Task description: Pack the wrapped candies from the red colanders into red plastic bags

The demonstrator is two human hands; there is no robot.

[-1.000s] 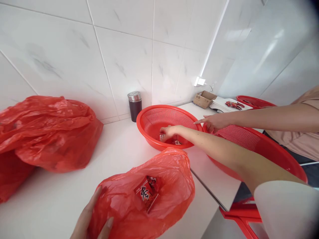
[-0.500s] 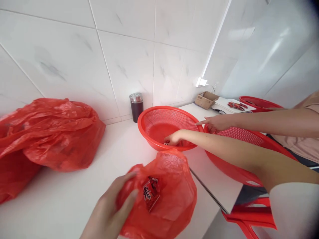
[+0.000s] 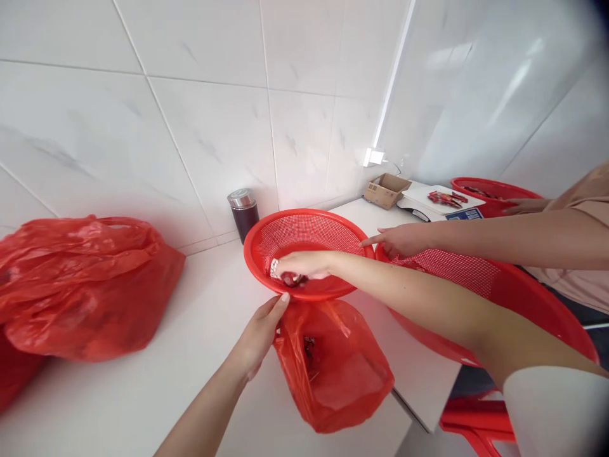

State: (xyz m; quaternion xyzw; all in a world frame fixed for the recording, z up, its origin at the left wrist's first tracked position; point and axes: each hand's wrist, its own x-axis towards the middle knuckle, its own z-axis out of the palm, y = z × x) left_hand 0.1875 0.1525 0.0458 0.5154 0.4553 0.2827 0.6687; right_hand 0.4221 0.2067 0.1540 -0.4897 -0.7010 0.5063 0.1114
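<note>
My right hand (image 3: pixel 301 264) is closed on a few small red-and-white packets at the near rim of a round red perforated basket (image 3: pixel 309 230). Just below it, my left hand (image 3: pixel 259 330) pinches the mouth of a small red plastic bag (image 3: pixel 333 365) and holds it up close under the basket's rim. A few packets show inside the bag. Another person's hand (image 3: pixel 402 240) points a finger at the basket's right rim.
A large crumpled red plastic bag (image 3: pixel 80 285) lies on the white counter (image 3: pixel 118 387) at the left. A dark jar with a metal lid (image 3: pixel 243 212) stands by the tiled wall. A second red basket (image 3: pixel 499 298), a scale with packets (image 3: pixel 442 202) and a cardboard box (image 3: pixel 386 189) are on the right.
My left hand lifted the small bag's mouth up to the basket's rim. My right hand gathered packets in the basket and drew them to the near rim. The view shifted.
</note>
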